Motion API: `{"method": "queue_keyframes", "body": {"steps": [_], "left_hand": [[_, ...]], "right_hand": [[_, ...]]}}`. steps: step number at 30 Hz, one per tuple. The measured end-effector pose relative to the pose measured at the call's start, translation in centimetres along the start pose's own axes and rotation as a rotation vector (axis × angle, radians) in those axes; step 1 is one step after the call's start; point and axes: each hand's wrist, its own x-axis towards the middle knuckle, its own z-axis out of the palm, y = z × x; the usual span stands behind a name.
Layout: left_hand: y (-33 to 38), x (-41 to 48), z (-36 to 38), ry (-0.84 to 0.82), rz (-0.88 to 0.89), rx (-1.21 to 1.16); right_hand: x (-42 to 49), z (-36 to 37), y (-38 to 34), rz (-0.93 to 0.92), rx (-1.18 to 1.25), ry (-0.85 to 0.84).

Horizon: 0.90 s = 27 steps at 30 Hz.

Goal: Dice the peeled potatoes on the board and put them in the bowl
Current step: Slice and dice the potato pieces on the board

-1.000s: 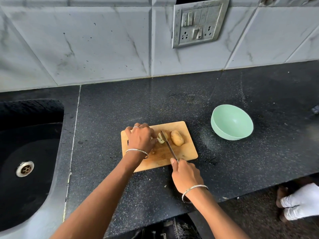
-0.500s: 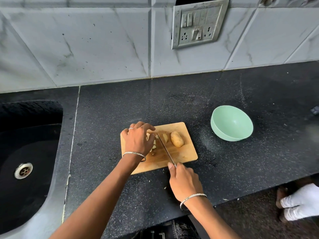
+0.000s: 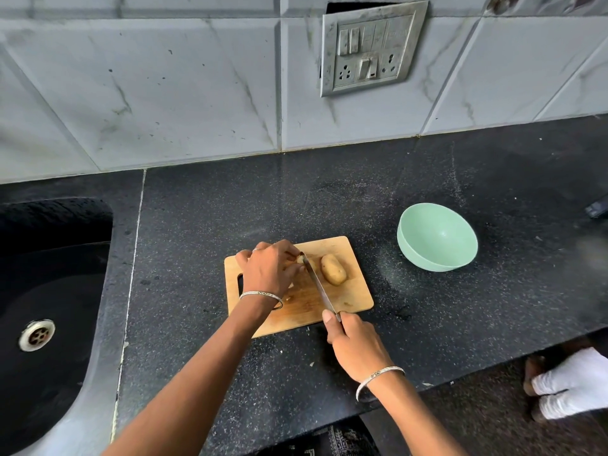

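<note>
A wooden cutting board [image 3: 355,292] lies on the black counter. My left hand [image 3: 268,269] curls over a partly cut potato piece [image 3: 300,259] at the board's back left, hiding most of it. My right hand [image 3: 357,350] grips the handle of a knife [image 3: 317,284] whose blade runs up across the board, its tip at the held piece. A whole peeled potato [image 3: 333,269] lies just right of the blade. The mint green bowl [image 3: 437,236] stands to the right of the board with nothing visible inside.
A black sink [image 3: 42,307] with a steel drain sits at the left. The tiled wall with a switch plate [image 3: 370,49] rises behind. The counter's front edge runs just below my right wrist. A small dark object [image 3: 597,209] lies at the far right.
The knife blade has shifted left toward my left hand, away from the whole potato. My left hand has drawn back slightly over the cut piece.
</note>
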Motion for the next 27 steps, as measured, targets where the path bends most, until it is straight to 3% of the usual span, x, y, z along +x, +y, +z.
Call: {"method": "queue_keyframes", "body": {"steps": [5, 11, 18, 22, 27], "left_hand": [[-0.9, -0.1, -1.1, 0.065, -0.034, -0.005], [-1.7, -1.2, -1.7, 0.098, -0.056, 0.215], [0.3, -1.2, -0.6, 0.077, 0.002, 0.162], [2.1, -0.8, 0.6, -0.025, 0.055, 0.151], [2.3, -0.5, 1.3, -0.036, 0.051, 0.153]], "right_hand": [[0.0, -0.3, -0.1, 0.024, 0.207, -0.085], [0.5, -0.7, 0.1, -0.039, 0.157, 0.007], [1.3, -1.0, 1.2, -0.022, 0.084, 0.115], [1.5, -1.0, 1.4, -0.006, 0.063, 0.1], [1.7, -0.5, 1.6, -0.024, 0.04, 0.088]]}}
